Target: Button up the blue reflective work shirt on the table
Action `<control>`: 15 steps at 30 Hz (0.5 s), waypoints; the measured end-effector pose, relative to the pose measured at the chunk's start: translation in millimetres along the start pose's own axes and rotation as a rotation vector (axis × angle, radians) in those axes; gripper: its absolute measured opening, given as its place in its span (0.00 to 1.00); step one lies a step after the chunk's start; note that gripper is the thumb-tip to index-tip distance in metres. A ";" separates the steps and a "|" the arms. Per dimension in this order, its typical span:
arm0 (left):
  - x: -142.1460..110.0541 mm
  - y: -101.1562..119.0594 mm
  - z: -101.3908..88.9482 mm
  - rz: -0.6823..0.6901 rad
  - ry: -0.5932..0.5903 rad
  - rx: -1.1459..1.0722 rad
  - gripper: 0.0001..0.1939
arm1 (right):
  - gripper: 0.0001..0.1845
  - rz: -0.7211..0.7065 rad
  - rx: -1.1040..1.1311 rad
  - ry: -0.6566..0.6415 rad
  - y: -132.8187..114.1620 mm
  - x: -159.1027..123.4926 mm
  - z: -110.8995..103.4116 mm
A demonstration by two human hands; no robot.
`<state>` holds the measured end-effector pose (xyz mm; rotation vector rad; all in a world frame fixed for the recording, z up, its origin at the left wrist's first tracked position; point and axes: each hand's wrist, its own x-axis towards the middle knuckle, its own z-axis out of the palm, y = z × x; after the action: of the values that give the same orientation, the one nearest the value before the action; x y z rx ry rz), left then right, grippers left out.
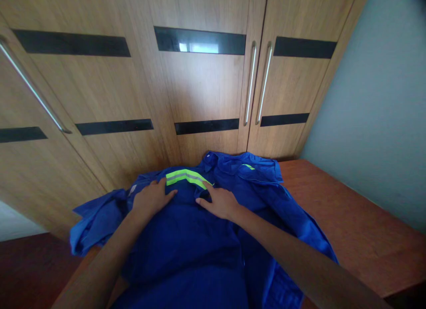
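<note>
A dark blue work garment (186, 247) lies spread out in front of me, with a yellow-green and grey reflective strip (185, 175) across its upper part. My left hand (153, 197) rests on the cloth at the strip's left end, thumb stretched out and fingers apart. At the strip's right end, my right hand (220, 201) touches the cloth with forefinger and thumb apart. A small fold of blue cloth shows between that finger and thumb. The garment's collar and chest part lie beyond my right hand. One bunched blue part (96, 220) hangs at the left.
The garment lies on a reddish-brown wooden surface (359, 229). Directly behind stands a wooden wardrobe (206, 82) with dark strips and long metal handles (250, 85). A pale grey-blue wall (376, 113) bounds the right side. Dark reddish floor (26, 264) shows at lower left.
</note>
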<state>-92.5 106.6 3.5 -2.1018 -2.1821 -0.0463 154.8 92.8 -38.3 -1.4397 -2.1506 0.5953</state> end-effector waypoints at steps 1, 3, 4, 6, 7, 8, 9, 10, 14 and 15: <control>-2.1 -2.9 4.8 0.008 -0.019 -0.024 0.37 | 0.33 0.025 0.089 0.024 -2.9 2.4 8.2; -0.9 -11.0 12.0 0.012 -0.031 -0.083 0.36 | 0.22 0.099 0.279 0.093 -3.5 11.1 16.6; 2.2 -16.6 14.5 0.009 -0.010 -0.103 0.36 | 0.16 0.134 0.357 0.130 -1.7 16.4 16.2; 12.2 -30.4 18.1 -0.021 0.069 -0.130 0.36 | 0.12 0.170 0.438 0.192 4.4 26.2 7.4; 18.3 -37.9 19.7 -0.049 0.096 -0.149 0.37 | 0.15 0.170 0.473 0.219 8.5 29.8 0.2; 24.7 -45.1 21.2 -0.083 0.097 -0.179 0.37 | 0.18 0.175 0.546 0.250 13.2 32.2 -7.9; 31.1 -51.3 22.9 -0.118 0.074 -0.230 0.38 | 0.20 0.188 0.637 0.282 18.6 33.5 -15.9; 37.1 -56.2 24.5 -0.150 0.041 -0.292 0.38 | 0.21 0.210 0.728 0.312 24.9 33.5 -22.8; 55.4 -58.5 28.9 -0.183 -0.013 -0.505 0.35 | 0.21 0.363 0.835 0.318 56.1 25.6 -30.4; 58.2 -55.2 29.1 -0.176 -0.011 -0.547 0.33 | 0.21 0.407 0.792 0.287 64.0 22.7 -27.5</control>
<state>-151.3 165.2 -16.5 -2.1297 -2.5754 -0.7250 210.2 138.9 -51.3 -1.3702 -1.1759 1.1423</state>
